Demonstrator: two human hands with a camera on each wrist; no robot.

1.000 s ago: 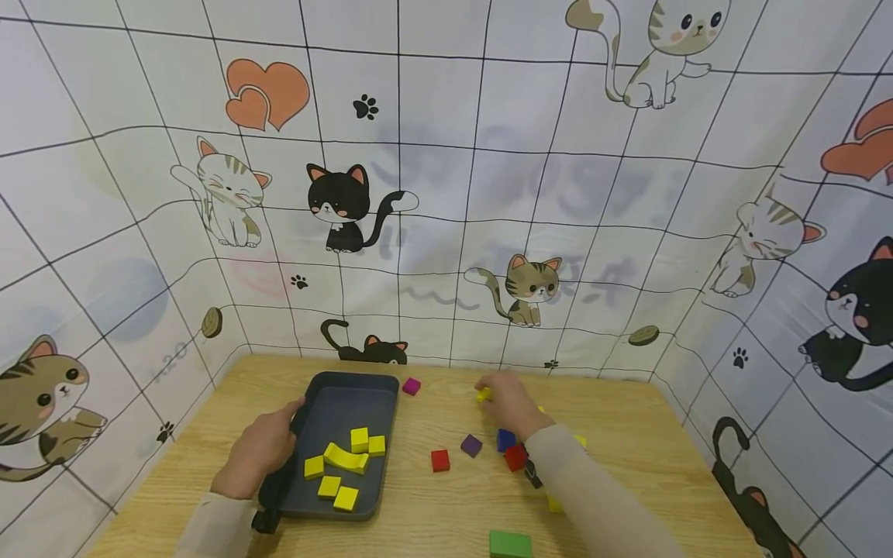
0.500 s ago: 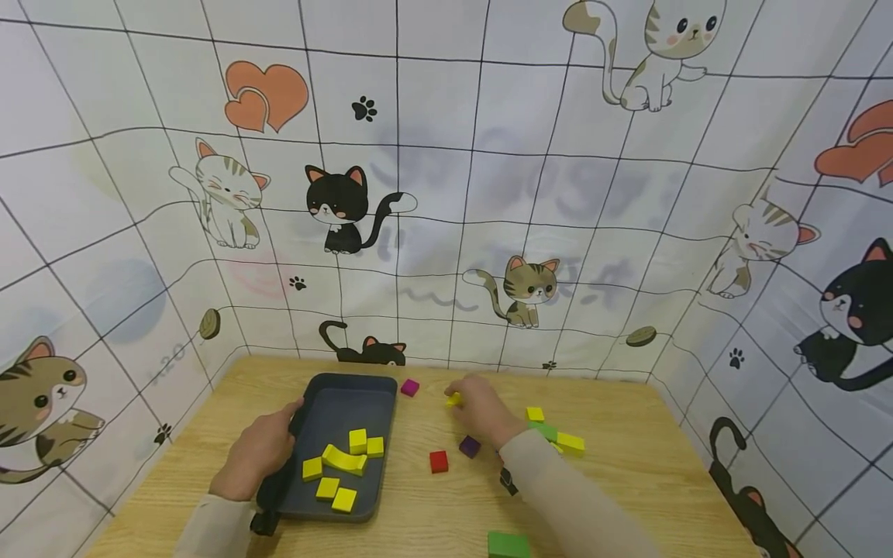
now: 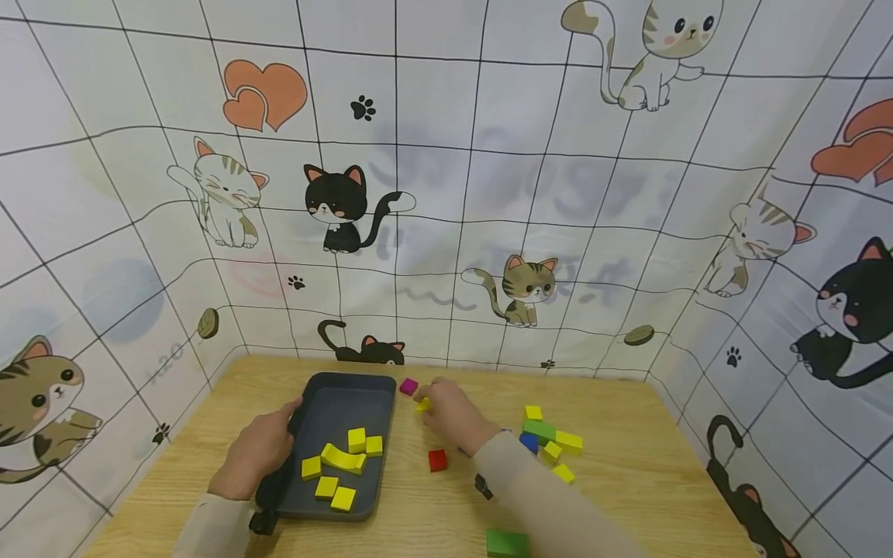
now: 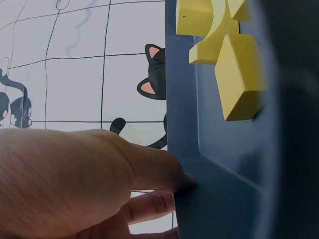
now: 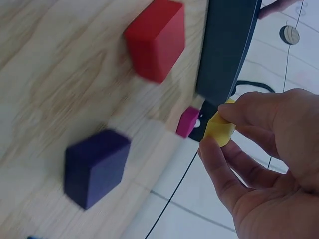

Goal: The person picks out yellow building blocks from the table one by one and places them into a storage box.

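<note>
A dark grey rectangular tray (image 3: 352, 399) lies on the left of the table, with several yellow blocks (image 3: 343, 498) and a yellow curved block (image 3: 343, 459) inside. My left hand (image 3: 260, 449) grips its left rim, and the left wrist view has the thumb over the edge with fingers outside. Between thumb and fingertips, my right hand (image 5: 269, 149) pinches a small yellow block (image 5: 220, 129). In the head view that hand is just right of the tray's far end, beside a magenta block (image 3: 408, 386). A red block (image 3: 437, 460) lies nearer the front.
To the right, several yellow blocks (image 3: 569, 442), a green block (image 3: 539, 431) and a blue block (image 3: 529, 442) lie clustered. Another green block (image 3: 508, 543) is at the front. A purple block (image 5: 96, 167) shows in the right wrist view. A cat-print wall sheet (image 3: 432, 256) borders the table's back.
My right hand has moved left with the yellow block, from the back middle toward the tray, uncovering the cluster on the right. My left hand has stayed on the tray's rim.
</note>
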